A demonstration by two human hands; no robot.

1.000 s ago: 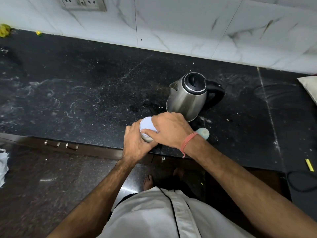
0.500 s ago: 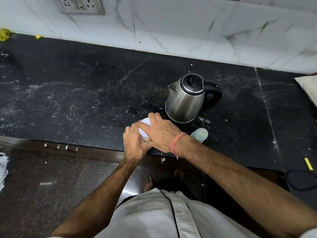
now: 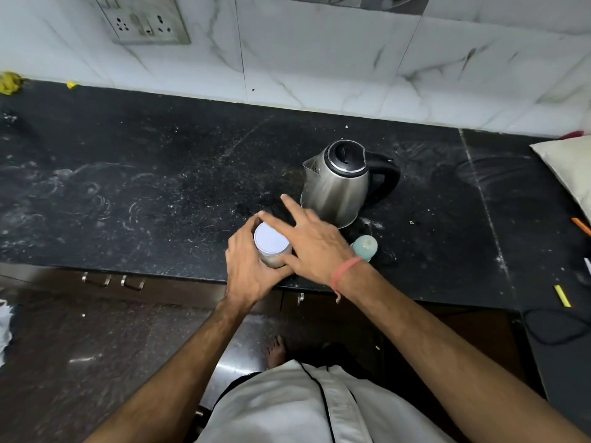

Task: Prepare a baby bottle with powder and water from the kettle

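**kettle_watcher:** Head view only, looking down at a black stone countertop point(image 3: 160, 174) dusted with white specks and swirl marks. The person's left hand point(image 3: 248, 270) has its fingers curled round a small jar point(image 3: 272, 247) with a white lid, gripping it from the left and near side. The jar stands near the front edge of the counter, and something pale shows through its clear wall, though what exactly can't be made out.

**formula_dad:** And the right hand point(image 3: 315, 243)?

**kettle_watcher:** It lies over the right side of the jar with the fingers spread and mostly straight, pointing far-left past the lid. The thumb runs along the near side of the jar, touching the left hand. It looks relaxed rather than clamped. A reddish thread band point(image 3: 347, 271) sits on that wrist.

**formula_dad:** Where's the bottle?

**kettle_watcher:** The baby bottle point(image 3: 365, 247) is pale teal and upright, just right of the right hand, partly hidden behind the wrist. The stainless steel kettle point(image 3: 339, 183) stands just beyond both, lid shut, black handle to the right, spout to the left.

**formula_dad:** Anything else?

**kettle_watcher:** A switch and socket plate point(image 3: 144, 22) on the marble-look wall tiles at far left, a pale cushion-like thing point(image 3: 569, 167) at the right edge, and a small yellow piece point(image 3: 562, 295) near the right front of the counter.
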